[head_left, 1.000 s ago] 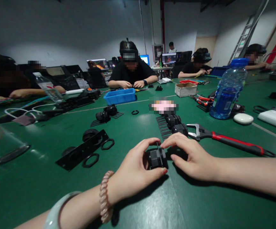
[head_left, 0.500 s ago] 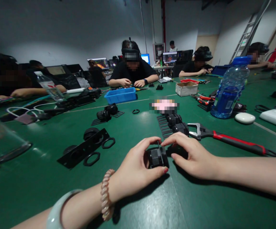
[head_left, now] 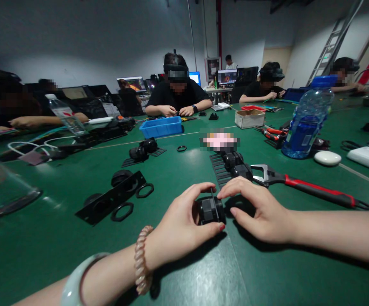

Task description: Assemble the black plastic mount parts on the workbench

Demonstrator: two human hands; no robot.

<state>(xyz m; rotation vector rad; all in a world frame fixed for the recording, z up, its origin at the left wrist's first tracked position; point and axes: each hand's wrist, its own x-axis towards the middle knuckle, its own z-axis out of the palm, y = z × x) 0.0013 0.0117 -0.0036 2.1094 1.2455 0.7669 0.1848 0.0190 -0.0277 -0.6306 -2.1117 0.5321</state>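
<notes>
My left hand (head_left: 184, 221) is wrapped round a black cylindrical fitting (head_left: 208, 210) with a thin plate across it, low over the green table (head_left: 210, 272). To its right, my right hand (head_left: 257, 208) has its thumb and fingers apart; the forefinger tip is at the upper right edge of the fitting. Further left lie a black plate with round fittings (head_left: 111, 197) and two black ring nuts, one (head_left: 145, 190) behind the other (head_left: 122, 211). Just beyond my hands is another black assembly (head_left: 235, 163) on a slotted plate.
An adjustable wrench (head_left: 318, 191) with a red and black handle lies right of my hands. Behind it stands a blue-capped bottle (head_left: 305, 119). A blue bin (head_left: 161, 127), a small box (head_left: 249, 118) and a third black assembly (head_left: 143, 151) are farther back. People work around the table.
My right hand has shifted slightly right, and its thumb is a little farther from the fitting. My left hand has kept its hold. The person opposite has moved their hands and head slightly.
</notes>
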